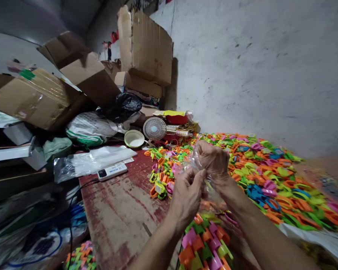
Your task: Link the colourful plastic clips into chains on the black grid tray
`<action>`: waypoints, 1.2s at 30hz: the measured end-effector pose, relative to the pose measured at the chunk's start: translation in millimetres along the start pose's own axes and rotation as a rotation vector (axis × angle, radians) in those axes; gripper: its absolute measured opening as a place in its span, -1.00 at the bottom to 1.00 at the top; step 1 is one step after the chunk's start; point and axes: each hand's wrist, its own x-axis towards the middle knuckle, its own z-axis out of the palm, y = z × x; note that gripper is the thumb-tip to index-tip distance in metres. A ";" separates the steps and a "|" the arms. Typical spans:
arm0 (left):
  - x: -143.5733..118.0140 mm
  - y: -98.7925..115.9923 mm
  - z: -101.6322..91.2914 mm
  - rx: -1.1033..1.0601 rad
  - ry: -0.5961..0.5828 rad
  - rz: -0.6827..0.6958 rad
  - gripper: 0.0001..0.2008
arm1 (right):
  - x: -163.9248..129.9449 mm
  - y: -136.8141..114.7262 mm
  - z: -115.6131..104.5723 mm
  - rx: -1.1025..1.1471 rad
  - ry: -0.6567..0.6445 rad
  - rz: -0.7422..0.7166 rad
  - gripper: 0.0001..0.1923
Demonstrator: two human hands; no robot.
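Both hands together, left hand (187,195) and right hand (214,161) pinching clear plastic bag (195,159) between them. Filled pack of coloured plastic pieces (205,243) just below hands. Big loose pile (270,176) right of hands unbagged: judged early stage, most left.

Grey plaster wall (256,67) fills upper right of frame, thin crack near top centre; worn red-painted bench (121,210) runs along lower centre; open cardboard boxes (81,75) heaped in upper left, one tall box (149,45) leaning at wall corner; small white fan (154,128) at frame centre; white bags (90,129) and plastic sheeting left of it; light dim, even
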 end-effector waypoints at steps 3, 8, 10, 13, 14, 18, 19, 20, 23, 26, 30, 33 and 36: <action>4.5 -7.1 -16.8 0.089 0.002 0.027 -0.65 | -4.8 30.9 0.5 -0.035 0.215 0.014 -0.64; 16.8 -15.1 -61.3 0.346 0.277 0.093 -0.77 | -72.0 75.7 -7.6 0.026 0.212 -0.449 -0.75; 21.8 -25.6 -70.5 0.377 0.379 0.079 -0.83 | -109.1 79.1 -6.3 0.139 0.078 -0.523 -0.87; 26.6 -48.0 -70.6 0.340 0.441 -0.018 -0.87 | -149.1 76.0 2.2 0.246 -0.007 -0.546 -0.76; 27.5 -54.9 -67.0 0.306 0.416 -0.069 -0.84 | -155.0 74.0 4.9 0.208 -0.006 -0.527 -0.72; 29.3 -66.1 -39.2 0.153 0.227 -0.235 -0.74 | -144.3 59.1 4.3 -0.007 0.030 -0.382 -0.65; 30.1 -65.0 -31.3 0.135 0.207 -0.239 -0.74 | -137.2 54.1 1.8 0.009 0.049 -0.374 -0.65; 31.2 -63.1 -24.4 0.133 0.205 -0.226 -0.74 | -130.4 49.9 -0.4 0.048 0.064 -0.375 -0.65; 37.1 -58.4 -14.5 0.220 0.262 -0.134 -0.69 | -119.6 50.4 -0.1 0.110 0.086 -0.354 -0.66; 45.3 -61.0 -18.9 0.335 0.321 -0.066 -0.82 | -122.5 71.5 12.3 -0.051 -0.050 -0.151 -0.75; 54.4 -70.3 -16.5 0.385 0.315 -0.068 -0.84 | -124.9 79.5 12.7 -0.074 -0.144 -0.099 -0.69; 58.4 -71.0 -0.5 0.385 0.301 -0.065 -0.83 | -120.5 55.0 -13.1 0.158 0.052 -0.348 -0.67; 60.0 -65.5 14.1 0.385 0.324 -0.035 -0.83 | -119.8 33.4 -38.3 0.415 0.143 -0.587 -0.73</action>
